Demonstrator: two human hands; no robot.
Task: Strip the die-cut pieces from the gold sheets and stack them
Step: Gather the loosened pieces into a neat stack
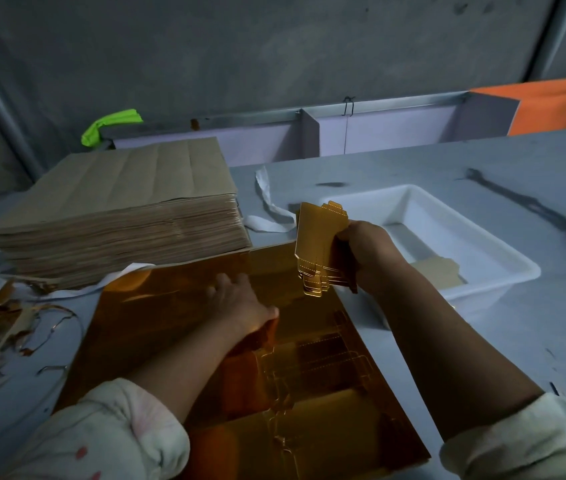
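A shiny gold sheet (177, 303) lies flat on the grey table in front of me, with die-cut outlines showing near its middle. My left hand (243, 306) rests on the sheet with fingers spread forward and the thumb out to the right. Above the sheet's far right corner, my right hand (368, 251) grips a bundle of stripped gold die-cut pieces (319, 244), held upright. A few brown-backed pieces (437, 271) lie inside the white tray (503, 258) to the right.
A tall stack of brown-backed sheets (125, 216) stands at the back left. Torn gold and brown waste strips (0, 317) litter the left edge. A white strip (267, 202) lies between stack and tray. A low partition (378, 126) borders the table's far side.
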